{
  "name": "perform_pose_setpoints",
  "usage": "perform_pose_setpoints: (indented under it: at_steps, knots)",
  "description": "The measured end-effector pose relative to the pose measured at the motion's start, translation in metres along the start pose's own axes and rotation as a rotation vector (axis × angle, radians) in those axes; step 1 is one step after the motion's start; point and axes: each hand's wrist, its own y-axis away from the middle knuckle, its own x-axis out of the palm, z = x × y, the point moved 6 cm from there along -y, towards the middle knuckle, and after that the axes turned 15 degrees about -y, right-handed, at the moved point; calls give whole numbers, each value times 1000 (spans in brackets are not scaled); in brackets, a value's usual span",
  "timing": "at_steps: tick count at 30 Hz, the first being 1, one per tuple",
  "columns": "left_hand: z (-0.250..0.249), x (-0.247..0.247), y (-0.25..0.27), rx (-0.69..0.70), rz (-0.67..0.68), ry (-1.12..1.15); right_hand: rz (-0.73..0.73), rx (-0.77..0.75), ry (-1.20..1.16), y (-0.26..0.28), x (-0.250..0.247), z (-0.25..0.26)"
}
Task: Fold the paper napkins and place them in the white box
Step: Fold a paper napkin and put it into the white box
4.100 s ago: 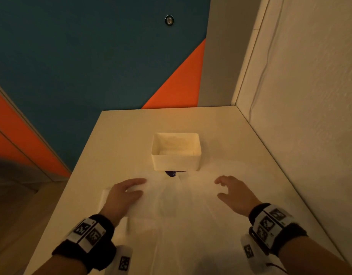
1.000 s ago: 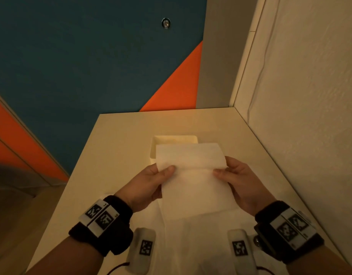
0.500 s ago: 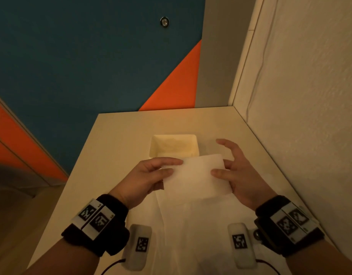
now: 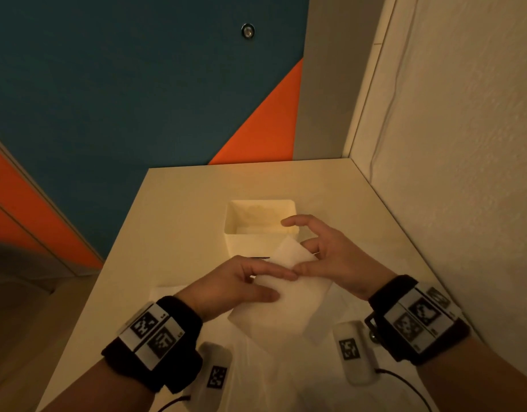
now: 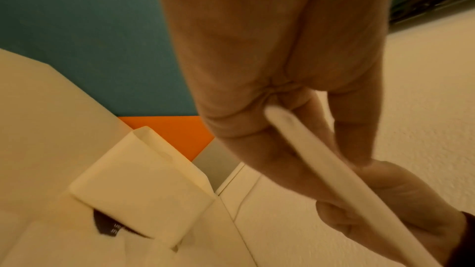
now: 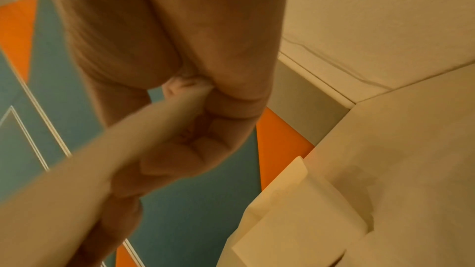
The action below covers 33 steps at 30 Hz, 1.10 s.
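Head view hides much of the folded napkin under the 2 hands, and the near wall of the white box is partly covered by the napkin's raised far corner. The left hand pinches the napkin's left edge between thumb and outstretched fingers; the right hand nips the upper edge with thumb and a finger while its other fingers spread loosely over the box's near right corner. The napkin is a pale, folded rectangle held tilted above more flat napkins on the table, just in front of the box. The box is open-topped with something pale inside, hard to make out. A wall runs close along the table's right edge; the left and far parts of the tabletop lie bare. Left wrist view is blurred: the left hand clamps the napkin edge-on, with the box below left and a dark label at its base. Right wrist view is also soft: the right hand pinches the napkin, which fills the lower left, and the box sits lower right.
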Motion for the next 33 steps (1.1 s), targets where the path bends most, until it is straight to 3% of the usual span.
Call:
perform_pose_setpoints:
  at_steps: [8, 12, 15, 23, 29, 33]
  knots:
    - [79, -65, 46, -265, -570, -61, -326, 137, 113, 14, -47, -50]
    - [129, -100, 81, -446, -724, -131, -376, 210, 150, 27, -64, -74]
    - [157, -110, 96, -533, -726, -205, -407, 250, 152, 30, -70, -86]
    - [185, -107, 96, -589, -688, -261, -447, 286, 222, 31, -82, -106]
    - [194, -107, 92, -609, -643, -475, -583, 211, 509, 38, -106, -118]
    - [198, -104, 90, -635, -590, -675, -583, 257, 676, 41, -115, -129]
